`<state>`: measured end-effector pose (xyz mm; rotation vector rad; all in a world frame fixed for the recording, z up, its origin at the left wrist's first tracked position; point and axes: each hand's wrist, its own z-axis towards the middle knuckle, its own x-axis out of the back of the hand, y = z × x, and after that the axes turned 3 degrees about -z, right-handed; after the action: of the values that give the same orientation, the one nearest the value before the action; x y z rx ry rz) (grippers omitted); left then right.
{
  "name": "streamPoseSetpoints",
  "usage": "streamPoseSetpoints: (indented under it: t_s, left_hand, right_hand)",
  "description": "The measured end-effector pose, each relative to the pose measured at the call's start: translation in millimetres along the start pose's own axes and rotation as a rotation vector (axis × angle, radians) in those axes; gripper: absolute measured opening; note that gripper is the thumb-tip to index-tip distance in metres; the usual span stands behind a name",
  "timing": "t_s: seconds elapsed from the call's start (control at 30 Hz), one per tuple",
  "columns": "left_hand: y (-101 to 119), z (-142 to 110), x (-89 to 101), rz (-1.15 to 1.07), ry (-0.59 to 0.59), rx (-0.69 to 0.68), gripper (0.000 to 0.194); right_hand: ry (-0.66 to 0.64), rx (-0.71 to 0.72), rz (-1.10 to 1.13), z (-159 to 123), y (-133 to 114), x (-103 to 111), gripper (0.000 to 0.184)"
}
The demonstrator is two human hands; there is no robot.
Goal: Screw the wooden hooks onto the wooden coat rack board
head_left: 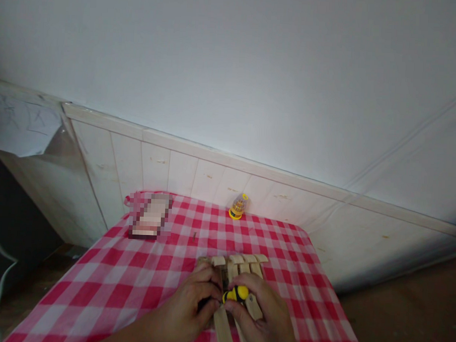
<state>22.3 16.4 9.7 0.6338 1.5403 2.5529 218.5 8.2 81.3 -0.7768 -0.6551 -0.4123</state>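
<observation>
My right hand [265, 309] is closed around a small yellow-and-black screwdriver [240, 293], which lies sideways with its tip end toward my left hand. My left hand [192, 303] has its thumb and fingers pinched together by the screwdriver's front end; what sits between them is too small to make out. Beneath both hands lies a wooden piece made of several pale slats [224, 329] with rounded ends [246, 262] pointing away from me. My hands cover much of its middle.
A red-and-white checked cloth [105, 286] covers the table. At the back stands a clear-domed screwdriver bit case [238, 207] with a yellow base. A pixelated flat object [151, 215] lies at the back left. A small dark item [194, 236] rests nearby. White panelling [182, 174] rises behind.
</observation>
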Motion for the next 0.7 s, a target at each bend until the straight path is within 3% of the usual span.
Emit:
streamPoseSetpoints:
  t_s: [0.3,0.7]
  left_hand:
    - [-0.8,-1.0,-0.2,0.021,-0.006,-0.019,0.018]
    - [0.3,-0.5,0.7,0.002,-0.009,-0.009,0.019]
  right_hand:
    - [-0.002,-0.038,-0.024,-4.9,6.5,-3.7,0.018]
    - [0.073,0.014,-0.016,4.8,-1.3,-2.3,0.018]
